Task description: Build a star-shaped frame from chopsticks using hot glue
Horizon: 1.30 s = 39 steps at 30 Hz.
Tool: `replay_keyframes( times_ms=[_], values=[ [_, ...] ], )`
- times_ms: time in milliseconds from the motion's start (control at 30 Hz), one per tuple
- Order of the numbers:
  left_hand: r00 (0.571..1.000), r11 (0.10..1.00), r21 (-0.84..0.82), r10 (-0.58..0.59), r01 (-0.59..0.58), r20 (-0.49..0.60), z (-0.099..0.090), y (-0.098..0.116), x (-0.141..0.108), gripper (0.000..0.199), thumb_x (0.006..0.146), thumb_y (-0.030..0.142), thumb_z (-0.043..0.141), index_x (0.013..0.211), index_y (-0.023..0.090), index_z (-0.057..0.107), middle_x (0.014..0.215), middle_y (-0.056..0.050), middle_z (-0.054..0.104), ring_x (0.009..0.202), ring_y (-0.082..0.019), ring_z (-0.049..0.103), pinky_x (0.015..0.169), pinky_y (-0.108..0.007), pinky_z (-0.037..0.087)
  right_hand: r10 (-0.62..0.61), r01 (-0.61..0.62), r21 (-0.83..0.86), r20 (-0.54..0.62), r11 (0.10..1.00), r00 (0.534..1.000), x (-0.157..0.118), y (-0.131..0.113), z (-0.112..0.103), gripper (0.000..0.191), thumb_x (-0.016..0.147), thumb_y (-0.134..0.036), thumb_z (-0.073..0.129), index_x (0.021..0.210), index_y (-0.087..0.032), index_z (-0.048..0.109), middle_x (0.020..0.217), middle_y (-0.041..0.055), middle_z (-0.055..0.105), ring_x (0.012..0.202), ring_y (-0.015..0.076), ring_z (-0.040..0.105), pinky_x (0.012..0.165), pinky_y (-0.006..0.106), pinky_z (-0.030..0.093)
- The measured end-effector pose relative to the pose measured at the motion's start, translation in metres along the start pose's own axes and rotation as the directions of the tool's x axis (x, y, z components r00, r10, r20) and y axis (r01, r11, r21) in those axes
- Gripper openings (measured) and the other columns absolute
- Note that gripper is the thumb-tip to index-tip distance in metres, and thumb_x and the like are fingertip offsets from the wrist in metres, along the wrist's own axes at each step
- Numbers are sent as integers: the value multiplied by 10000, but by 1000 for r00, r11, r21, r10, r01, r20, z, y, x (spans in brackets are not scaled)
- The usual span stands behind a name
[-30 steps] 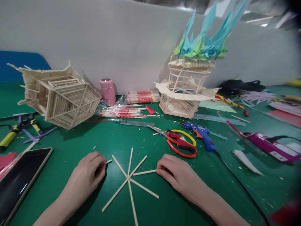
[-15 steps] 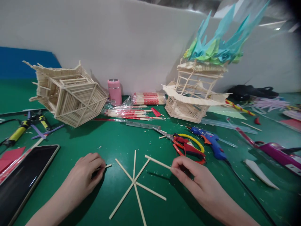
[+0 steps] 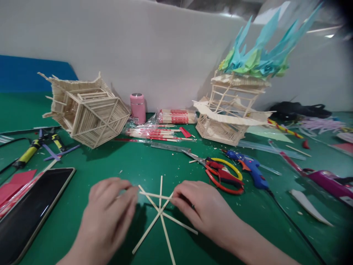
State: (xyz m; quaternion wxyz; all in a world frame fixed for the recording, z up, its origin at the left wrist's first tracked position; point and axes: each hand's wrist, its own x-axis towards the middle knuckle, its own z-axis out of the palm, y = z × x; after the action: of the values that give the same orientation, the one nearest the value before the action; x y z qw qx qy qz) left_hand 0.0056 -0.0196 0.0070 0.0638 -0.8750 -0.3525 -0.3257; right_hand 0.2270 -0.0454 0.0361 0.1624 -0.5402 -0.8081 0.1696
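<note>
Several thin wooden sticks form a star point(image 3: 160, 211) on the green table, meeting at one centre. My right hand point(image 3: 201, 208) pinches the right end of a short wooden stick point(image 3: 156, 195), which lies across the upper arms of the star. On the left, my left hand point(image 3: 110, 217) is beside the free end of that stick, its fingers close together and blurred; whether it holds anything is hidden.
Scissors point(image 3: 224, 173), a blue glue gun point(image 3: 255, 172) and a purple glue gun point(image 3: 328, 184) lie right. A phone point(image 3: 38, 209) lies left. Behind are two stick models point(image 3: 100, 117) point(image 3: 220, 129), a pink flask point(image 3: 138, 108) and bundled sticks point(image 3: 176, 116).
My right hand has moved left, carrying the short stick over the star. My left hand has come right, towards the stick's end. The small piece that showed at its fingertips is out of sight.
</note>
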Motion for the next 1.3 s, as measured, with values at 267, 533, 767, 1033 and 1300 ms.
replay_keyframes(
  times_ms=[267, 533, 767, 1033, 1300],
  values=[
    [999, 999, -43, 23, -21, 39, 17, 37, -1, 290, 896, 222, 298, 903, 169, 583, 669, -12, 628, 597, -154, 540, 612, -302, 393, -134, 132, -72, -17, 989, 991, 6, -27, 10, 167, 858, -220, 442, 730, -180, 541, 685, 2, 575, 620, 143, 491, 564, 254, 338],
    [976, 947, -236, -212, 220, 57, 14, 18, -9, 200, 859, 203, 371, 931, 168, 554, 770, -47, 622, 674, -136, 592, 585, -202, 477, 156, -145, 62, -244, 988, 957, -5, 27, -12, 202, 862, -280, 376, 754, -202, 528, 696, -3, 584, 630, 136, 536, 592, 242, 400],
    [890, 823, -370, -456, 431, 24, 10, 9, -6, 137, 841, 274, 448, 852, 207, 566, 724, -1, 609, 649, -122, 574, 515, -175, 438, 493, -574, -233, -325, 785, 807, -38, 126, -29, 329, 766, -305, 395, 1019, -126, 505, 1024, 146, 575, 940, 271, 543, 794, 384, 410],
    [861, 799, -389, -508, 459, -27, 10, 2, -11, 151, 829, 300, 458, 854, 209, 576, 753, -3, 600, 650, -126, 561, 515, -200, 426, 525, -526, -284, -86, 802, 847, -24, 130, -38, 300, 617, -257, 529, 906, -182, 559, 812, 61, 641, 698, 212, 605, 526, 256, 411],
    [825, 729, -455, -565, 511, 21, 6, 2, -9, 188, 818, 316, 463, 849, 190, 600, 753, -14, 605, 647, -129, 557, 525, -209, 424, 547, -570, -300, -167, 764, 821, -28, 130, -29, 172, 663, -287, 491, 799, -186, 521, 783, 92, 636, 696, 261, 605, 534, 309, 412]
  ],
)
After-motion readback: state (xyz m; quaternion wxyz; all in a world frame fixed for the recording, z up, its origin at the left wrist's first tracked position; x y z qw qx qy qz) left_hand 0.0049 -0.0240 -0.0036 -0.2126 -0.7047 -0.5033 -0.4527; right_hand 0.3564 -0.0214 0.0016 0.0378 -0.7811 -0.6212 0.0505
